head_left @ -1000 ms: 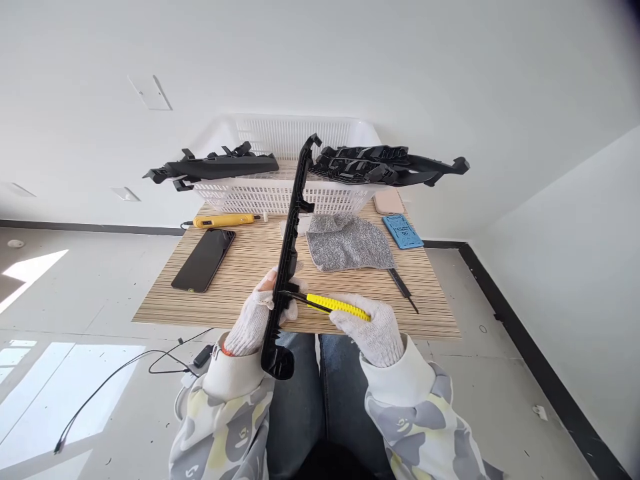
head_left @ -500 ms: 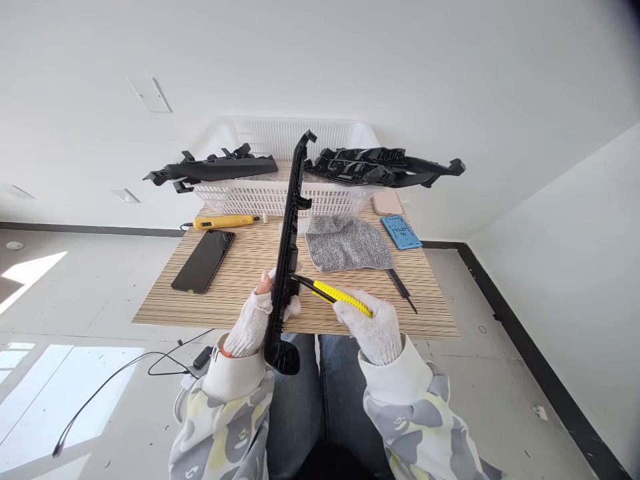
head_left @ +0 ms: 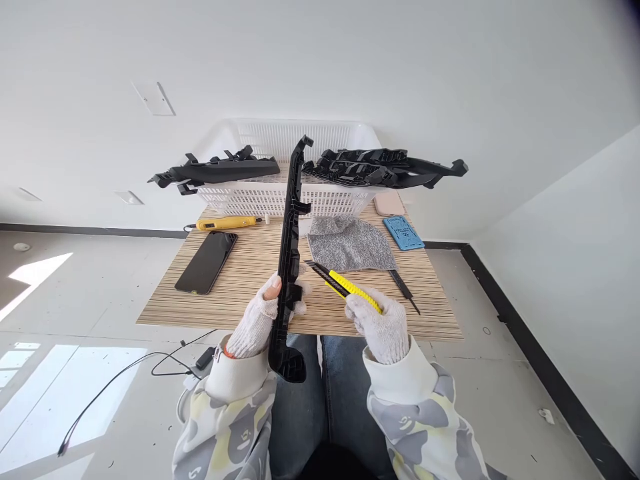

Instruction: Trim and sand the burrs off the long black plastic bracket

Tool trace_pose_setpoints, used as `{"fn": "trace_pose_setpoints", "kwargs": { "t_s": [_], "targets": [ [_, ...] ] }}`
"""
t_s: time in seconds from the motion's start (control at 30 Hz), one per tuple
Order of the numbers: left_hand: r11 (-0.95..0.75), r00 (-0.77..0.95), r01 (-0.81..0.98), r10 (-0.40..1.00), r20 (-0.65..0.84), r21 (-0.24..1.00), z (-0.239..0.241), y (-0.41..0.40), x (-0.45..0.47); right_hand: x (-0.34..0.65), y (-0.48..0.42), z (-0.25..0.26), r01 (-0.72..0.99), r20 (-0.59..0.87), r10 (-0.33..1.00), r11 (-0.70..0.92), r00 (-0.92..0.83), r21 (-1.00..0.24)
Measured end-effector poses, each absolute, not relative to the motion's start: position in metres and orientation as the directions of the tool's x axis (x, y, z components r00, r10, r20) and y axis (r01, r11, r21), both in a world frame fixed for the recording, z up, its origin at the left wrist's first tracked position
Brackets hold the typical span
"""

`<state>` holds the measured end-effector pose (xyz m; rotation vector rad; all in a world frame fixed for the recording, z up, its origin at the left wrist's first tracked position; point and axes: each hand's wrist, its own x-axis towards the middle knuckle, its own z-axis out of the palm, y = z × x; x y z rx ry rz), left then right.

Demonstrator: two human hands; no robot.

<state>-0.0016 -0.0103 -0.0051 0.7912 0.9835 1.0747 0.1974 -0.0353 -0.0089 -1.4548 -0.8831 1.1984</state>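
Note:
A long black plastic trim part (head_left: 289, 247) with clips along its side stands nearly upright above the table's near edge. My left hand (head_left: 260, 313), in a white knit glove with a bare thumb tip, is closed around its lower half; some fingers are hidden behind it. My right hand (head_left: 381, 323), gloved too, grips a yellow utility knife (head_left: 353, 288). The knife's dark blade points up and left, and its tip is a little to the right of the part, apart from it.
A white basket (head_left: 240, 200) at the back carries black trim parts (head_left: 220, 170) across its rim. On the wooden table (head_left: 160, 307) lie a grey cloth (head_left: 350, 247), a phone (head_left: 207, 262), a yellow rotary tool (head_left: 227, 223), a blue packet (head_left: 403, 233) and a thin black tool (head_left: 404, 290).
The knife has drawn back to the right, away from the trim part it was against. My left hand and the part have shifted slightly.

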Motion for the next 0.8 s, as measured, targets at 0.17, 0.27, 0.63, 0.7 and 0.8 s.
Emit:
{"fn": "trace_pose_setpoints", "kwargs": {
  "t_s": [0.17, 0.27, 0.63, 0.7, 0.8],
  "targets": [
    [0.243, 0.118, -0.289, 0.969, -0.218, 0.926, -0.006, -0.008, -0.001, 0.199, -0.030, -0.017, -0.058, -0.238, 0.950, -0.231, 0.204, -0.971],
    [0.221, 0.105, -0.287, 0.974, -0.198, 0.932, -0.008, -0.007, 0.000, 0.199, -0.030, -0.017, -0.070, -0.243, 0.946, -0.234, 0.216, -0.970],
    [0.312, 0.149, -0.214, 0.947, -0.285, 0.926, -0.003, -0.011, -0.003, 0.198, -0.039, -0.002, -0.091, -0.219, 0.963, -0.206, 0.157, -0.974],
    [0.300, 0.149, -0.203, 0.950, -0.273, 0.932, -0.001, -0.011, -0.002, 0.200, -0.038, -0.002, -0.088, -0.222, 0.967, -0.212, 0.124, -0.973],
    [0.275, 0.108, -0.284, 0.961, -0.254, 0.919, 0.001, -0.010, 0.000, 0.203, -0.038, -0.002, -0.080, -0.236, 0.970, -0.230, 0.065, -0.970]
  ]
}}
